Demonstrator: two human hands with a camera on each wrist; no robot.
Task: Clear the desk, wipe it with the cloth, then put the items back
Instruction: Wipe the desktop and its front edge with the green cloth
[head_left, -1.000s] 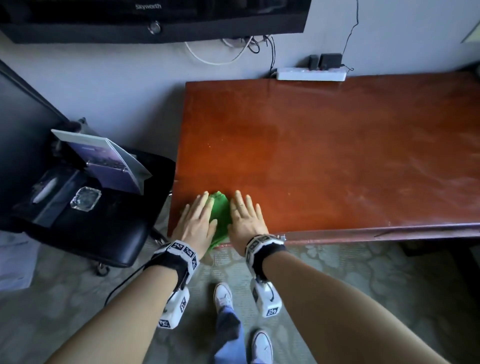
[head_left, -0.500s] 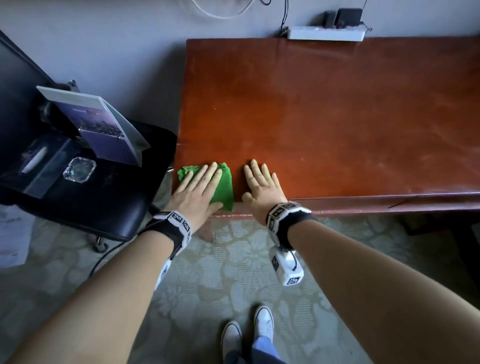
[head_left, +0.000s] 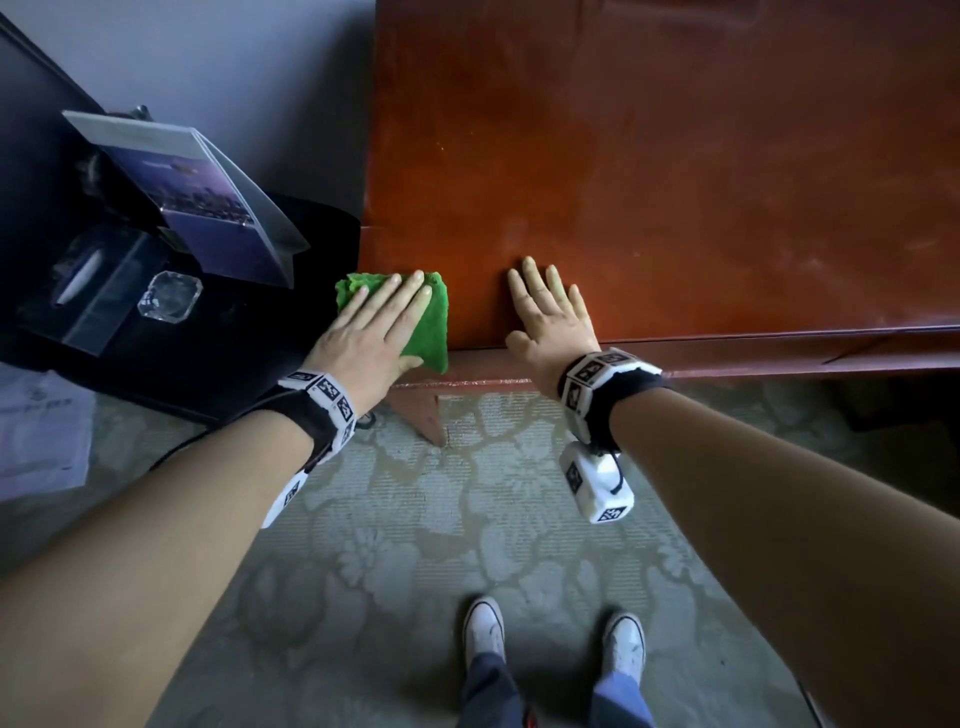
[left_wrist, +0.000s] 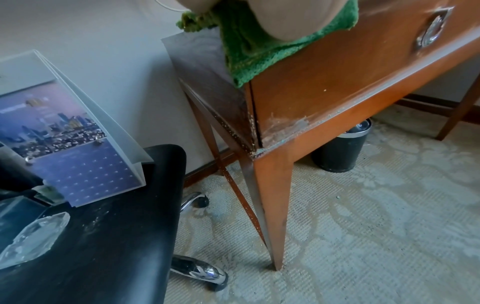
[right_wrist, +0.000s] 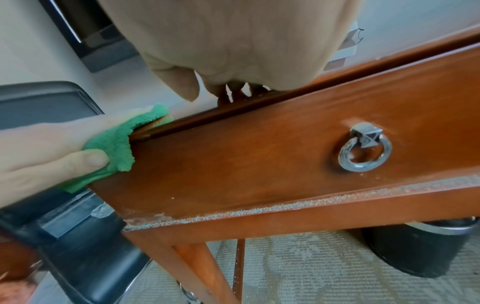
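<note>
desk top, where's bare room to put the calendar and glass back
The desk top is bare from the right hand out to the right and back. Only the near left corner is taken, by the left hand pressing the cloth. The chair is crowded: calendar, glass.

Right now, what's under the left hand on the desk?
The green cloth, pressed flat by the left hand at the desk's front-left corner and draping over the edge. The surface beneath the cloth is covered and cannot be seen.
</note>
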